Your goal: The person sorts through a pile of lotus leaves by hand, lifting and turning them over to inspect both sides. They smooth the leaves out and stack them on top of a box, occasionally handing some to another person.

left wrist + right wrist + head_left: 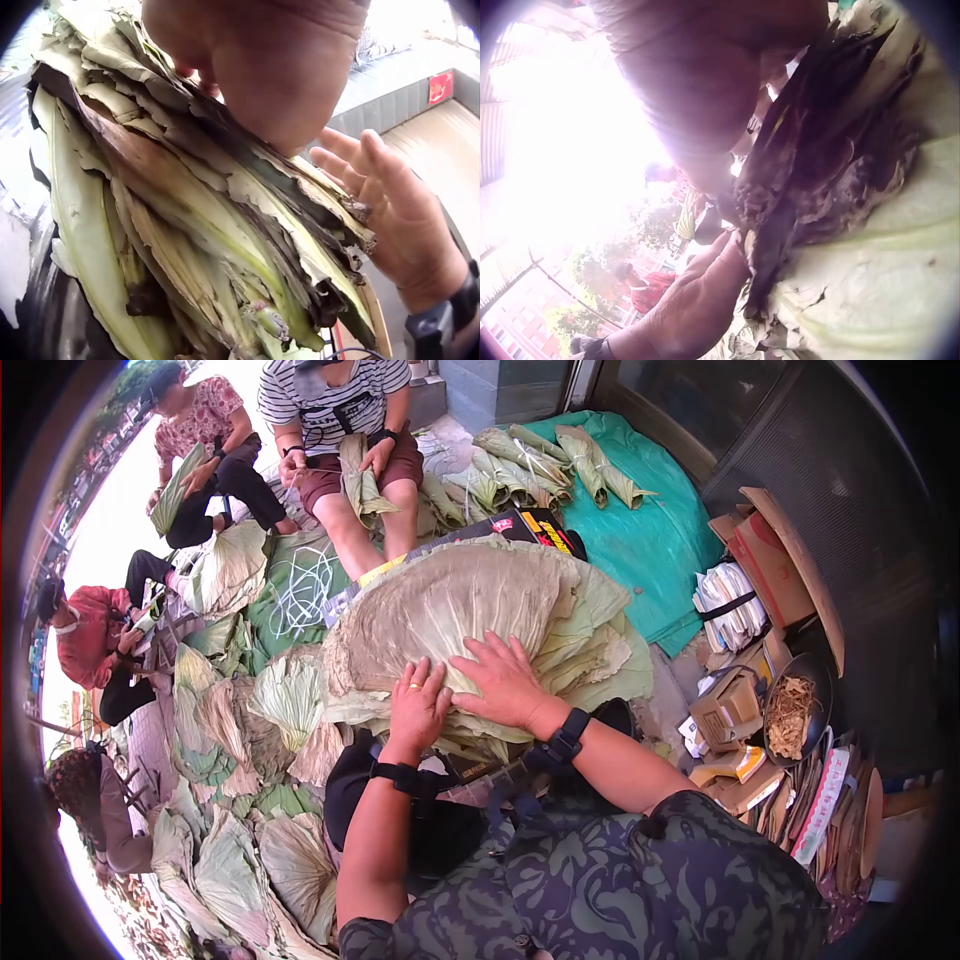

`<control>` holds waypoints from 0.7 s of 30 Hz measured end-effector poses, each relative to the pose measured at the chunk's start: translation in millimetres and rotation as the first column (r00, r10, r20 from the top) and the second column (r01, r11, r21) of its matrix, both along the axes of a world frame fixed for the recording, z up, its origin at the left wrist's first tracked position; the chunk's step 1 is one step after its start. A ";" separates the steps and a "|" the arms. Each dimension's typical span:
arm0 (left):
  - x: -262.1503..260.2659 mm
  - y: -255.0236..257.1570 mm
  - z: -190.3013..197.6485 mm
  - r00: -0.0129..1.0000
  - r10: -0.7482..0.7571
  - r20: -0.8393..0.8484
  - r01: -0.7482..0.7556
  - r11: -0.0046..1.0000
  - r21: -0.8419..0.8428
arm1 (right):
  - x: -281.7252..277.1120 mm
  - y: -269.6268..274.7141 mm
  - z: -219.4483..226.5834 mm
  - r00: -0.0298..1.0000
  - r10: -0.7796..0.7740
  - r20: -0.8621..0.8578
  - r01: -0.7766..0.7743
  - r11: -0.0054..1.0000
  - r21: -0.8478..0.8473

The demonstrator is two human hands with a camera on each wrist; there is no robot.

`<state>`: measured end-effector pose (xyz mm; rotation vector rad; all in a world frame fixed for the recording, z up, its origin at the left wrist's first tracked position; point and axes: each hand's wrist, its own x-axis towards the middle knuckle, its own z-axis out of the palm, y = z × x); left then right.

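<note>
A thick stack of large dried leaves, folded into a fan shape, lies across the person's lap. My left hand, with a ring on one finger, rests on the near edge of the top leaf. Just beside it, my right hand lies on the same leaf with its fingers spread. In the left wrist view, ragged layered leaf edges and stems show below the left hand. The right wrist view has dark, crumpled leaf edges next to both hands.
More dried leaves cover the ground at left, near white string. Rolled leaf bundles lie at the back by a green tarp. Cardboard boxes and a dark pan stand at right. Several people sit around.
</note>
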<state>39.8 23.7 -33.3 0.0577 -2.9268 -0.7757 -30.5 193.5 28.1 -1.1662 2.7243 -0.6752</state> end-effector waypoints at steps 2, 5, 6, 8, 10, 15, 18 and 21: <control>1.9 0.7 0.1 1.000 -0.005 0.009 0.005 1.000 -0.006 | 7.9 4.0 -13.0 1.000 0.005 0.003 -0.005 1.000 0.004; 2.7 -1.5 -6.6 1.000 -0.031 -0.004 0.031 0.999 -0.015 | 8.6 7.7 -17.9 1.000 0.016 0.016 -0.015 0.999 -0.031; 5.6 1.7 -4.9 0.999 0.013 -0.044 -0.013 1.000 -0.004 | 7.6 7.2 -18.1 0.999 0.025 0.044 -0.023 0.999 -0.035; 15.3 12.3 -2.6 0.991 0.097 -0.093 -0.097 0.995 -0.005 | 5.6 7.7 -17.4 0.995 0.040 0.092 -0.036 0.998 -0.048; 28.6 23.2 -6.2 0.984 0.136 -0.113 -0.141 0.989 -0.040 | 5.0 8.5 -18.2 0.995 0.032 0.091 -0.027 0.998 -0.057; 59.1 40.7 -15.5 0.957 0.286 -0.041 -0.289 0.952 -0.103 | 5.3 8.6 -19.0 0.998 0.041 0.057 -0.039 0.998 -0.039; 71.9 56.5 -16.2 0.915 0.404 0.021 -0.404 0.915 -0.013 | 6.0 9.3 -18.3 0.998 0.042 0.054 -0.041 0.999 -0.032; 86.1 61.9 -29.1 0.877 0.479 0.024 -0.480 0.877 0.028 | 6.1 9.2 -17.8 0.998 0.038 0.059 -0.036 0.999 -0.025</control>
